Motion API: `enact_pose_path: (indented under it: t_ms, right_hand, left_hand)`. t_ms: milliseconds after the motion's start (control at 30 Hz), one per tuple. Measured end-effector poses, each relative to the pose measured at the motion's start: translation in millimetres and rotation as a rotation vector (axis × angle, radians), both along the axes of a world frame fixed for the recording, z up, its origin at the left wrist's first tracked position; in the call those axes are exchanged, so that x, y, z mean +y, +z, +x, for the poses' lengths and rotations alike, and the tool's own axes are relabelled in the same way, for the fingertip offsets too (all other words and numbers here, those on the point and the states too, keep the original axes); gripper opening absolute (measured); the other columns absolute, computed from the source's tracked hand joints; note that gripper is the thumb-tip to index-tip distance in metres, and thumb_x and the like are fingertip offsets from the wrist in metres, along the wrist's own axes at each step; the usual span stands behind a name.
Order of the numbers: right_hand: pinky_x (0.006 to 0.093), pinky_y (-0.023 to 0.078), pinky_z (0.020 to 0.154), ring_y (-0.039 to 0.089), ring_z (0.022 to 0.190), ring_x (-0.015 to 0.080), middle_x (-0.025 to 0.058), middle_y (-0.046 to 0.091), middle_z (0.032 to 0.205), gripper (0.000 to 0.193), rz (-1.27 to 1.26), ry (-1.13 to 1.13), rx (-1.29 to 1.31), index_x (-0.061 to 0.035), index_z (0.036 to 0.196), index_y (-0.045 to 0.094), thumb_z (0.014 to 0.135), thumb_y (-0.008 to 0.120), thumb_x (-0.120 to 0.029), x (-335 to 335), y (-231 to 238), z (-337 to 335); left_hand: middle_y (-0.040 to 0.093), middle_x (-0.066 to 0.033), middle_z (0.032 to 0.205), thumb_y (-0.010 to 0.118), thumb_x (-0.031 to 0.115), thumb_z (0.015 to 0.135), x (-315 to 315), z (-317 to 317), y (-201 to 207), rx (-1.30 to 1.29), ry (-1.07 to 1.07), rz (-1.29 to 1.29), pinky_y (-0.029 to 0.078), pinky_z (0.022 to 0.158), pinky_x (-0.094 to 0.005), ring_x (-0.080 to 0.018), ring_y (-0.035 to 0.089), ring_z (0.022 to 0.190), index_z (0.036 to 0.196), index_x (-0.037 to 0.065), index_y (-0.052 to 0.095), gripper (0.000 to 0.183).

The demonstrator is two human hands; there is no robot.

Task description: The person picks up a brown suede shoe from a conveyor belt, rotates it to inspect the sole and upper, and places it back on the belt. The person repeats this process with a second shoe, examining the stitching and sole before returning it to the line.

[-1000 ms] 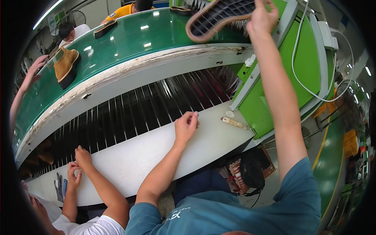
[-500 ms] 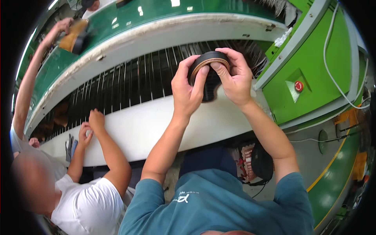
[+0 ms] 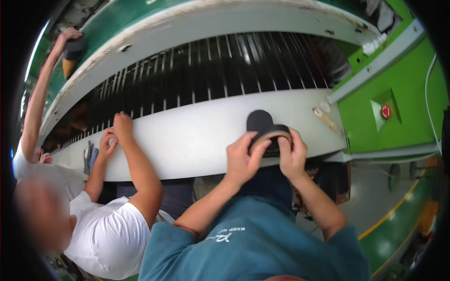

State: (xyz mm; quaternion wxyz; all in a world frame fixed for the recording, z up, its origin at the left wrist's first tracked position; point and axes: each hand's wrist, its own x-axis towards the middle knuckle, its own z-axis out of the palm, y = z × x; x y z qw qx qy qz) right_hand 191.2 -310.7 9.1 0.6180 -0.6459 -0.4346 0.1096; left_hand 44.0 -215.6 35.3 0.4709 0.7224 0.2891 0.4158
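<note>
Over the near edge of the white work surface [image 3: 197, 136] I hold a black shoe sole [image 3: 259, 122] with a brown strip along its inner rim. It is bent into a curve, with one rounded end pointing away from me. My left hand [image 3: 241, 158] grips its left side, fingers wrapped round the edge. On the right side my right hand [image 3: 294, 154] is closed on it too, thumb on the brown rim. The underside between my hands is partly hidden.
Beyond the white surface lie rows of metal rods [image 3: 208, 70]. A worn scraper-like tool [image 3: 326, 119] rests at the right, near a green machine panel with a red button [image 3: 386, 111]. A co-worker's hands [image 3: 117, 131] are at the left; another person's hand holds a black-and-tan shoe [image 3: 71, 54].
Both my hands have come down and toward me with the shoe sole, from above the rods to the near edge. The view has shifted. The far person's shoe has turned.
</note>
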Motion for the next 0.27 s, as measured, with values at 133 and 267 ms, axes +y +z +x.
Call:
enact_pose_path:
  t_ms: [133,267]
  right_hand:
    - [0.0327,0.057,0.094,0.071,0.106,0.0187,0.0132,0.073,0.121,0.038,0.159,0.050,-0.053,0.0047,0.140,0.063,0.111,0.070,-0.019,12.6,35.3,19.7]
    - [0.0373,0.048,0.116,0.059,0.140,0.0236,0.0192,0.052,0.163,0.057,0.227,0.128,-0.109,-0.0029,0.156,0.054,0.109,0.074,-0.028,66.0,105.7,52.1]
  left_hand:
    - [0.077,-0.0146,0.090,0.087,0.016,0.093,32.6,13.5,51.3,-0.136,-0.050,0.278,0.059,0.071,-0.0362,-0.0274,0.076,0.077,0.108,0.001,0.077,0.023]
    - [0.079,-0.0142,0.093,0.086,0.020,0.095,92.7,46.8,91.6,-0.207,0.051,0.340,0.060,0.071,-0.0372,-0.0255,0.078,0.078,0.112,0.001,0.077,0.027]
